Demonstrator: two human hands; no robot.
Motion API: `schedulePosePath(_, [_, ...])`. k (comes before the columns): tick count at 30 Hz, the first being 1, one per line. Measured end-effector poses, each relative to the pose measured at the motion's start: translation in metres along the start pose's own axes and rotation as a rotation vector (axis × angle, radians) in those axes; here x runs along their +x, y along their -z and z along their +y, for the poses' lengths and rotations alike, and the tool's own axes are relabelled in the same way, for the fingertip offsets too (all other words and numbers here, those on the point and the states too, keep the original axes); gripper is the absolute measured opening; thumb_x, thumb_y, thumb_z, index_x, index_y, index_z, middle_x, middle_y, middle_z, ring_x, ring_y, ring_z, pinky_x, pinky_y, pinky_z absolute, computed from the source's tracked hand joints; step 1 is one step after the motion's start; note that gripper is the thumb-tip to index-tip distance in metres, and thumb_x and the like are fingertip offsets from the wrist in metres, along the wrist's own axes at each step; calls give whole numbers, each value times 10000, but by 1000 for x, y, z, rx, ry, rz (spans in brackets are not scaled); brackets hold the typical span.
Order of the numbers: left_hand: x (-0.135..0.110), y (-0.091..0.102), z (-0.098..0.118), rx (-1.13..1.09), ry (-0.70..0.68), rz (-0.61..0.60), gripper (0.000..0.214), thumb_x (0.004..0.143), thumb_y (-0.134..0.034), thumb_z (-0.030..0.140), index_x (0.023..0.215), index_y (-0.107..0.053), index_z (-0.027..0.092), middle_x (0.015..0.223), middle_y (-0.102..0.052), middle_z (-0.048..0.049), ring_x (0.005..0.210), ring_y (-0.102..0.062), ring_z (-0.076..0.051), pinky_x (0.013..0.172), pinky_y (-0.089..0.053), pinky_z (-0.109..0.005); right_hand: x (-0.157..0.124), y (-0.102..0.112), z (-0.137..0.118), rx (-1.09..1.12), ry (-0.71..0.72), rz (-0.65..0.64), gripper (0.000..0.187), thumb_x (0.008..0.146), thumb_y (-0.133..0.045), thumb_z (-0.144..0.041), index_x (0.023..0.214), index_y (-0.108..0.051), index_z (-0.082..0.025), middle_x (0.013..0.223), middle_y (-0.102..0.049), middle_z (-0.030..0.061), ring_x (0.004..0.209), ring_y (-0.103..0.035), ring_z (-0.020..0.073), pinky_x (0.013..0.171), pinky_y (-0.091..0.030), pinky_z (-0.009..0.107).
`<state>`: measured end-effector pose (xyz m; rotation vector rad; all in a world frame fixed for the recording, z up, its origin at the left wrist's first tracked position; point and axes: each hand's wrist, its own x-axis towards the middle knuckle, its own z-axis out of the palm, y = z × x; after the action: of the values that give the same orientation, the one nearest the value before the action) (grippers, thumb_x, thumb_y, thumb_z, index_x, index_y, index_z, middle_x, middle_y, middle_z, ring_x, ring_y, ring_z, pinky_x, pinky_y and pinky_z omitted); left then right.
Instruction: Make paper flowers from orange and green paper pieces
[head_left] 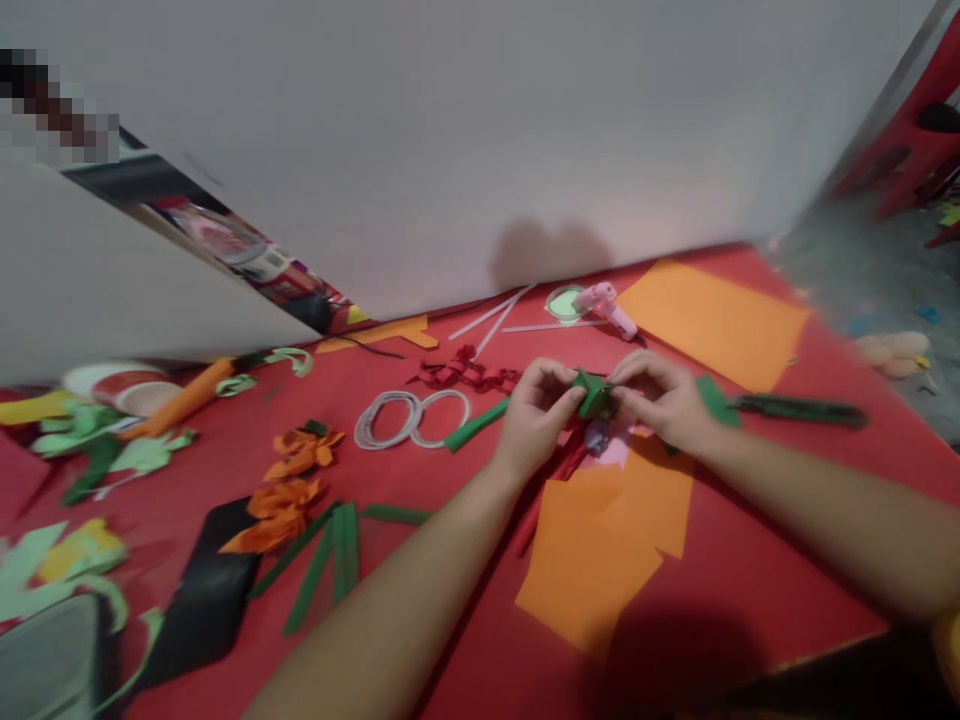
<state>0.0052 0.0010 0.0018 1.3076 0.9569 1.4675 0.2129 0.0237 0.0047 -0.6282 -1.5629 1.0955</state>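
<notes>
Green paper point(593, 397) is pinched between left hand point(536, 410) and right hand point(664, 400); orange flowers point(283, 508) are already formed; an orange sheet point(712, 322) is left flat by the worktop's point(750, 575) far-right corner.

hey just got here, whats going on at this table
A person is working with both bare hands: the left hand and right hand pinch a small folded green piece between them, held just above the red table. Beyond the hands, near the wall, lies a pink glue gun. Orange flowers and green strips lie off to the left.
</notes>
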Motion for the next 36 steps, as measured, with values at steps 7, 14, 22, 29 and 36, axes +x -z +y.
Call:
schedulePosePath(7, [0, 7, -2, 17, 59, 11, 341, 951, -782, 543, 1043, -694, 226, 955, -687, -18, 777, -646, -147, 773, -558, -276, 3, 1, 2, 192, -178, 147, 286, 861, -914, -426, 918, -715, -230, 850, -708, -10, 753, -662, 135, 750, -580, 286])
schedulePosePath(14, [-4, 9, -4, 324, -158, -69, 305, 978, -724, 341, 1259, -666, 234, 1049, -668, -42, 903, -647, -174, 840, -552, -297, 6, 1, 13, 448, -497, 148, 428, 722, -998, -485, 875, -704, -214, 727, -717, -33, 651, -666, 122, 652, -556, 248])
schedulePosePath(22, [-4, 7, -2, 536, -300, -56, 385, 927, -714, 226, 1306, -650, 231, 1218, -687, -84, 1053, -690, -212, 937, -583, -353, 6, 1, 11, 536, -646, 29, 446, 678, -1023, -448, 839, -695, -192, 642, -730, -18, 525, -655, 121, 529, -548, 226])
schedulePosePath(29, [-1, 10, -3, 524, -341, -12, 351, 909, -652, 108, 1217, -754, 242, 1195, -785, -62, 1062, -762, -210, 948, -636, -370, 2, 2, 5, 358, -560, -71, 470, 772, -949, -560, 941, -677, -215, 612, -730, -20, 446, -689, 187, 377, -506, 241])
schedulePosePath(36, [-3, 9, 6, 627, -516, 13, 269, 896, -740, 115, 1102, -818, 269, 1226, -812, -44, 1142, -773, -214, 1033, -628, -402, 3, 1, 7, 385, -528, -55, 449, 767, -960, -524, 913, -674, -210, 612, -709, -36, 465, -641, 138, 412, -493, 214])
